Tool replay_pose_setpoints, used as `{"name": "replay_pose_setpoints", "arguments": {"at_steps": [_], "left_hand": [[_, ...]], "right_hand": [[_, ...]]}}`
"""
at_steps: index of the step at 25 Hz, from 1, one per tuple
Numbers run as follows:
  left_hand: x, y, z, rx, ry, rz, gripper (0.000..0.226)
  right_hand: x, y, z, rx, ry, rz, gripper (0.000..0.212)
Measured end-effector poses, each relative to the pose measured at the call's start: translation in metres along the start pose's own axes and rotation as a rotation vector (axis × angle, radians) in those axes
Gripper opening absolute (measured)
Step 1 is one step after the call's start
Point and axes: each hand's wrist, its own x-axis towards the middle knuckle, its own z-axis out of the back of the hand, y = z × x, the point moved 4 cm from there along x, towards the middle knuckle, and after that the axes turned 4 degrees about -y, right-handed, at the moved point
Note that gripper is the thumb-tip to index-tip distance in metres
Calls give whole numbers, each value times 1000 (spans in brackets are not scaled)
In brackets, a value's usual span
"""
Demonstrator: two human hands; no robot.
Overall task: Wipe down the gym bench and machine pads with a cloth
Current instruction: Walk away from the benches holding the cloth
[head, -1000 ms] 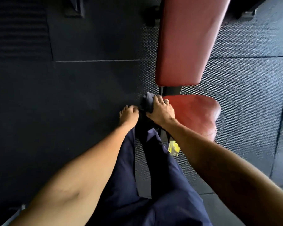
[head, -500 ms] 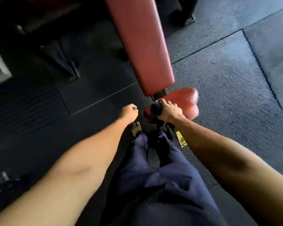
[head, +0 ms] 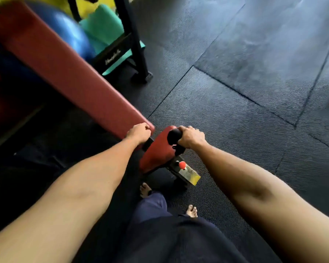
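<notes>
1. Dark rubber floor tiles [head: 235,120], crossed by seams, carry the bench's black frame [head: 186,173], a black rack [head: 139,59] and the person's bare feet [head: 191,211].
2. The red seat pad [head: 156,154] bears a dark cloth [head: 173,136], gripped by the right hand [head: 192,137].
3. The curled left hand [head: 139,132] sits at the near end of the long red back pad [head: 65,73].

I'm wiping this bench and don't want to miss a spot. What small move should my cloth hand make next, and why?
Probably drag the cloth in your right hand toward you along the seat pad: the cloth sits at the pad's far end, and most of its red surface nearer you lies uncovered.
</notes>
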Motion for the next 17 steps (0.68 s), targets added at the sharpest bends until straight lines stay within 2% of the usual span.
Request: {"name": "replay_pose_setpoints", "arguments": {"at_steps": [2,8,13,17], "left_hand": [[-6,-54,3,44,-31,-80,35],[-41,-221,-21,152,-69,-303,35],[-86,-373,-46,215,-73,-569,33],[-128,-465,-69,245,-59,-771,26]], "right_hand": [[-12,-45,21,48,-42,-52,61],[-67,-185,89,131,-180,-192,63],[-139,-304,142,204,-377,-362,63],[-203,-368,169,259,-500,-501,61]]}}
